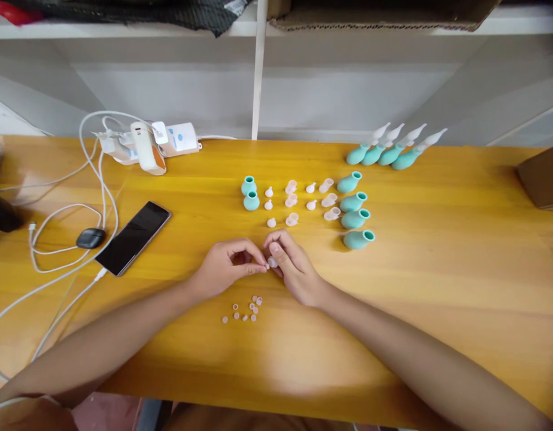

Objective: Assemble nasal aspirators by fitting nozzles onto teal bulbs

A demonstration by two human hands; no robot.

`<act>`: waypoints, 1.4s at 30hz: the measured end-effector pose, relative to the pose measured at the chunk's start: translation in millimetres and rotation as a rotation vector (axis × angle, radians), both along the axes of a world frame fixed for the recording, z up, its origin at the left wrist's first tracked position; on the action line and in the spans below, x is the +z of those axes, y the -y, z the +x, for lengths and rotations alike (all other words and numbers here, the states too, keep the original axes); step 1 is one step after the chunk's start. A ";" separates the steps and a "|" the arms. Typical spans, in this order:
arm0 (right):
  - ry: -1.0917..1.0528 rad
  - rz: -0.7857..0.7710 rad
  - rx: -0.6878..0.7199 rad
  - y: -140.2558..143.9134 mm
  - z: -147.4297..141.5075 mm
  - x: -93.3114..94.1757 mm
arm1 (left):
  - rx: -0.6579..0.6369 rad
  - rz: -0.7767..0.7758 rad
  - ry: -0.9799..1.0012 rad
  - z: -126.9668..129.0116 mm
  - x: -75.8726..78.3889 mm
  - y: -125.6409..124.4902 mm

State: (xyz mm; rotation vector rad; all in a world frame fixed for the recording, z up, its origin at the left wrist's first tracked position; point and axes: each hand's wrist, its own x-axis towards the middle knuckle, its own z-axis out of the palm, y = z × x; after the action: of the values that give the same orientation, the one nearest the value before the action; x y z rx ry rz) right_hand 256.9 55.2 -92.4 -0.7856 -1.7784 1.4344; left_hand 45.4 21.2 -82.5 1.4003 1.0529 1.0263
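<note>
Held part: small translucent cap (272,262), pinched at the meeting point of both hands, just above the bench (438,287); kept low and central, likely for a steady grip on so small a piece.
Left hand (225,266): fingertips drawn together, thumb and forefinger touching the cap from the left.
Right hand (292,269): fingers curled and closed round the cap, thumb on top.
Loose bits (247,310): a scatter of tiny pale rings, just in front of the hands, within easy reach.
Sorted rows: white tips (269,206), clear caps (291,202) and teal bulbs (355,209) beyond the hands, grouped by kind.
Assembled pieces (393,149): four teal bulbs with white nozzles, lying side by side at the far edge, apart from the loose stock.
Left side: phone (133,237), cables (56,239), power strip (146,143), well apart from the parts.
</note>
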 end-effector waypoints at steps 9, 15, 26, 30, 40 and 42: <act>0.016 -0.005 -0.125 8.0 0.0 -3.4 | 0.083 0.133 -0.158 -1.8 -1.7 0.4; -0.155 -0.117 -0.199 -10.9 2.8 -0.8 | -0.372 0.454 -0.545 -9.2 8.0 2.1; -0.137 -0.122 -0.195 -12.3 -0.6 1.0 | -0.461 0.655 -0.752 -4.0 5.1 6.1; -0.172 -0.135 -0.193 -13.6 -1.8 -1.0 | -0.418 0.654 -0.744 0.4 1.1 4.2; -0.141 -0.105 -0.190 -12.5 -7.4 -1.3 | -0.326 0.544 -0.647 7.0 -6.1 2.5; -0.138 -0.098 -0.192 -10.7 -5.9 -1.7 | -0.309 0.470 -0.558 5.4 -2.3 4.8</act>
State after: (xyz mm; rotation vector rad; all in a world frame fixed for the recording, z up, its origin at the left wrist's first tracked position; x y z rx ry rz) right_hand 251.0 65.9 -94.0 -0.8621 -1.4970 1.4192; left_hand 50.9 16.4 -84.8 2.2435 0.9656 0.6869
